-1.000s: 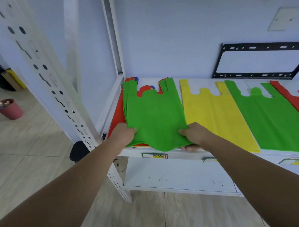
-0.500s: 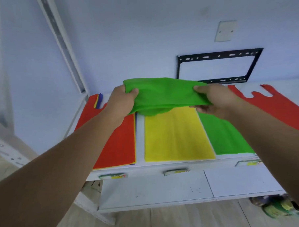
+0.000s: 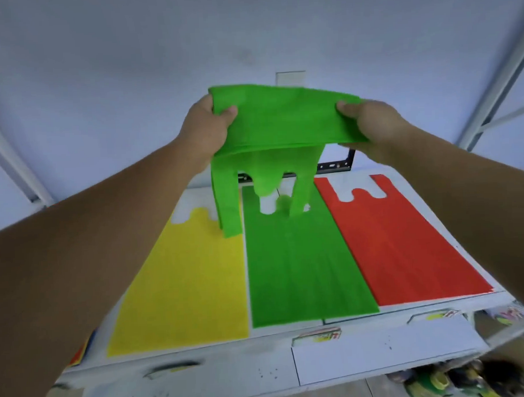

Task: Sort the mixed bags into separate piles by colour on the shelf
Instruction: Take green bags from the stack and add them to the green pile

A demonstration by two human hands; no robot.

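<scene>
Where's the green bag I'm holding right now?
Head view, top centre: the green bag hangs between the left hand and right hand, handles dangling over the green pile.

Nothing legible: no word, number or brand can be read. Three small clear label holders sit along the front edge of the white metal shelf (image 3: pixel 225 351), one left (image 3: pixel 172 367), one middle (image 3: pixel 316 336), one right (image 3: pixel 434 314). Their paper slips show only yellow and red smudges, too blurred to make out as letters or signs
</scene>
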